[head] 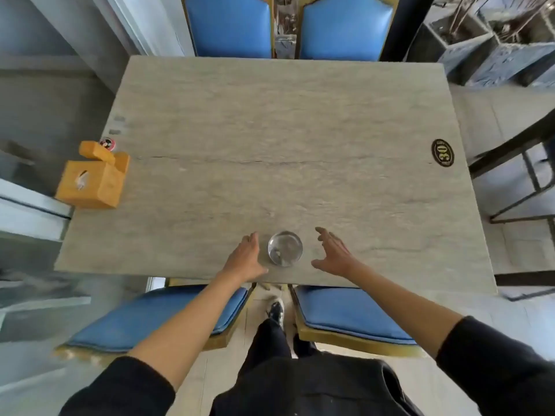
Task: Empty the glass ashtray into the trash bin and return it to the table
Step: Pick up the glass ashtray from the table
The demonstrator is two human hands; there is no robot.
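The glass ashtray sits near the front edge of the tabletop, about midway along it, round and clear with something small and pale inside. I judge it thick and fairly heavy for its size, stiff, smooth enough to slip, and likely to chip if I knock it on the stone-like top. The rim looks like the best place to take hold, with fingers on opposite sides, keeping it level so nothing spills before the trash bin, which I cannot see from here.

My left hand is just beside the ashtray on its left, fingers straight and together, holding nothing; I cannot tell whether it touches the glass. My right hand hovers to the right, apart from it, fingers spread and curled, empty.
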